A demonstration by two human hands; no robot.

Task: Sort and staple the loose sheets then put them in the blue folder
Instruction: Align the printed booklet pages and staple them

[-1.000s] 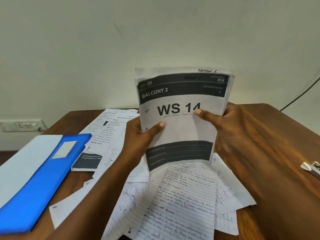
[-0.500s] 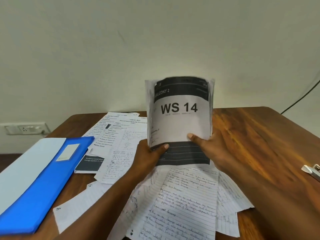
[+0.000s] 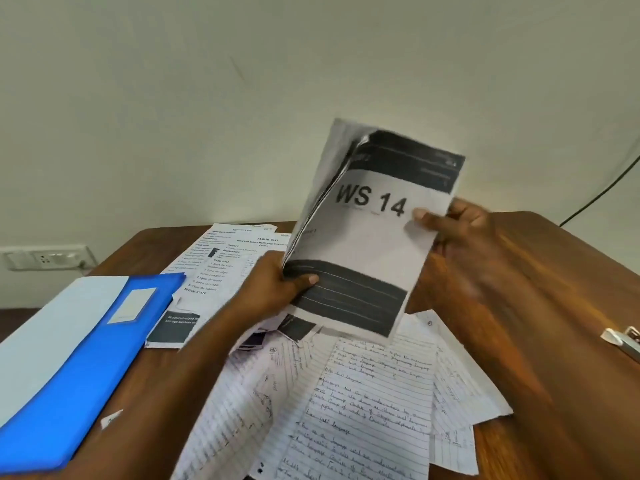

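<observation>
My left hand pinches the lower left corner of the printed stack; my right hand grips its right edge, tilting it above the wooden table. It reads "WS 14". Handwritten sheets lie at 6 o'clock, the blue folder at 8, bare wood at 3.

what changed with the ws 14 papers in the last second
The WS 14 stack, upright and square to the camera before, is now tilted to the right, its left edge fanning open into separate sheets. The left hand dropped to the bottom-left corner; the right hand grips the right edge. Both kept hold throughout. The blue folder, the handwritten sheets and the stapler lie as before.
</observation>
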